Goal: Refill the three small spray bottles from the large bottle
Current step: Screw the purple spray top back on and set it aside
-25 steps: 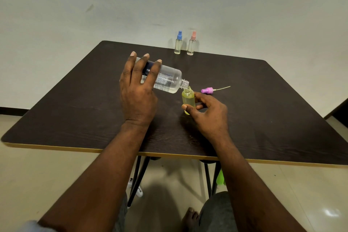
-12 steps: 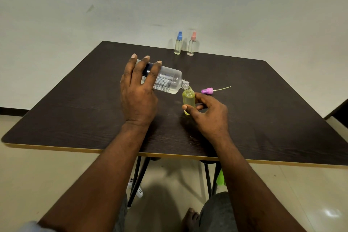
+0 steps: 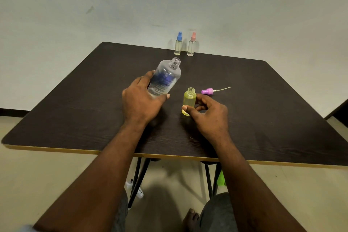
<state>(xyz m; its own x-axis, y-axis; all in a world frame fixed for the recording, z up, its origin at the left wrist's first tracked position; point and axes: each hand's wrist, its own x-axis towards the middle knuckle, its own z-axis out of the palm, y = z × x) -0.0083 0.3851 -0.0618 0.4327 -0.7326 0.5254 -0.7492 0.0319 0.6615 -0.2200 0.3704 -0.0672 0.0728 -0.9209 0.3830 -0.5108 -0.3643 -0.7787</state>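
Big bottle (image 3: 165, 79) is mouth-up in the left hand (image 3: 141, 103), which grips it, at 10 o'clock from the yellow bottle (image 3: 189, 100). The right hand (image 3: 207, 117) pinches the yellow bottle, which looks full. Its purple top (image 3: 207, 91) lies off at 2 o'clock, and the blue-top bottle (image 3: 178, 46) and pink-top bottle (image 3: 191, 47) stand capped at 12 o'clock.

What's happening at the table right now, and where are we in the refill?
A person is mid-refill. The left grip holds the uncapped large bottle tilted, its mouth pointing up and away, not over anything. The right grip pinches the open yellow spray bottle, upright and nearly full. Its purple spray cap lies beside it on the table. The blue-capped bottle and pink-capped bottle stand capped at the far edge.
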